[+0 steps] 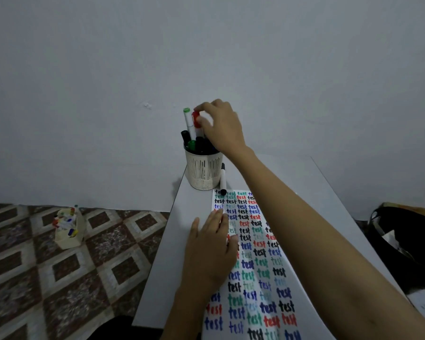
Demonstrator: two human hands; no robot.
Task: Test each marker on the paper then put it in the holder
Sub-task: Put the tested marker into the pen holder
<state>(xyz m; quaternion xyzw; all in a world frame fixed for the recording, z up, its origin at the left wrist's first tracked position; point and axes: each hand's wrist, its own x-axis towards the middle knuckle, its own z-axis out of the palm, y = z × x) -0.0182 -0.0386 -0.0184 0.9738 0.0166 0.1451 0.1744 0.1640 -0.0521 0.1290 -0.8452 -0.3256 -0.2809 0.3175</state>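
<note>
A cream slatted holder (pixel 203 171) stands at the table's far left corner with several markers upright in it, one a tall white marker with a green cap (pixel 188 119). My right hand (pixel 221 126) is above the holder, fingers closed on a red-capped marker (pixel 195 119) whose lower end sits among the others. My left hand (pixel 211 246) lies flat on the left edge of the paper (pixel 255 261), which is covered in rows of the word "test" in black, blue, green and red. A black marker (pixel 223 179) lies on the table beside the holder, its tip on the paper's top.
The grey table (pixel 167 253) meets a plain wall at its far end. On the patterned floor to the left sits a cream box (pixel 69 229) full of several coloured markers. A black bag (pixel 405 239) lies at the right, beyond the table edge.
</note>
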